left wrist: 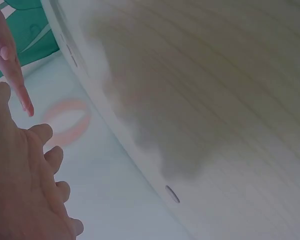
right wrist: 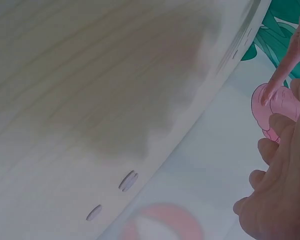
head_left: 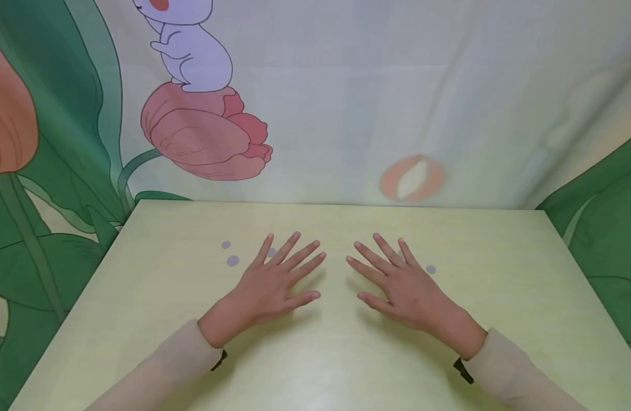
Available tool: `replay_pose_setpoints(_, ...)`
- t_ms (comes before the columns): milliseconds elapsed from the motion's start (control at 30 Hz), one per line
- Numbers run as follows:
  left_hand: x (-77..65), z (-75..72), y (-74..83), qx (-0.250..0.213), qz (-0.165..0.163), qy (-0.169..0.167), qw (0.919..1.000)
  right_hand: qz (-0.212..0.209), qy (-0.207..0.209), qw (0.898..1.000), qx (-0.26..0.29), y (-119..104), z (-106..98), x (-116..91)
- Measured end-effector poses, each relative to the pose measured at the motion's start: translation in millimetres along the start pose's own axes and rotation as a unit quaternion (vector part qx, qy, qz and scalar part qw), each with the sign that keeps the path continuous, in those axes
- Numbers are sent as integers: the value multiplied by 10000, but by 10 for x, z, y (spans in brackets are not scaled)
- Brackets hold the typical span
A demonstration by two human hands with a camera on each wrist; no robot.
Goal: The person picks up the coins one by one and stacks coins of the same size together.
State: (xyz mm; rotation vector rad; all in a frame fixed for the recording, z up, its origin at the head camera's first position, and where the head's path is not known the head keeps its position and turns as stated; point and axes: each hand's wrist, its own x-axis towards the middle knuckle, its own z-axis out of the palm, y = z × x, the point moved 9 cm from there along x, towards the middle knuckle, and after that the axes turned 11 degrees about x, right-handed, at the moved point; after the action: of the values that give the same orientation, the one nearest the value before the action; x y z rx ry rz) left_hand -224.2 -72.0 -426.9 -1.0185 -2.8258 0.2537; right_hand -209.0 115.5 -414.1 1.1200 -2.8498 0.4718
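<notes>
In the head view my left hand (head_left: 269, 285) hovers palm down over the table with its fingers spread and nothing held. Opposite it, my right hand (head_left: 410, 291) is held the same way, fingers fanned and thumb pointing inward. Small flat grey discs lie near the fingers. Two of them, a smaller disc (head_left: 225, 244) and a larger disc (head_left: 233, 261), are left of my left hand, and another disc (head_left: 272, 252) shows between its fingers. A partly covered disc (head_left: 401, 254) peeks out behind my right fingers, with one more disc (head_left: 430, 269) just to the right.
The pale wooden table (head_left: 325, 365) ends at a back edge just beyond the discs. Behind it hangs a printed cloth (head_left: 315, 114) with a white rabbit, a pink tulip and green leaves. Beige sleeves (head_left: 161, 365) cover both forearms, with dark straps at the wrists.
</notes>
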Motion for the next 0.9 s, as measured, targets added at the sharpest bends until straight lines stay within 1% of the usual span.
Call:
replay_pose_setpoints(167, 83, -8, 101, -135, 76, -66, 9999, 76, 65, 9999, 33, 81, -67, -35)
replay_pose_setpoints(333, 220, -3, 228, -343, 135, -178, 9992, 266, 44, 9996, -35, 203, -127, -95)
replay_pose_setpoints(533, 365, 55, 385, -552, 179, -387, 9976, 511, 5, 9987, -19, 390, -208, -179)
replay_pose_setpoints(700, 466, 70, 468, -476, 216, -537, 9972, 727, 3, 9972, -145, 555, -293, -247)
replay_pose_setpoints(767, 509, 84, 492, -402, 209, -619, 9971, 753, 31, 9970, -192, 592, -324, -269)
replay_pose_setpoints(900, 598, 84, 547, -443, 211, -650, 9967, 745, 87, 9970, -188, 646, -375, -302)
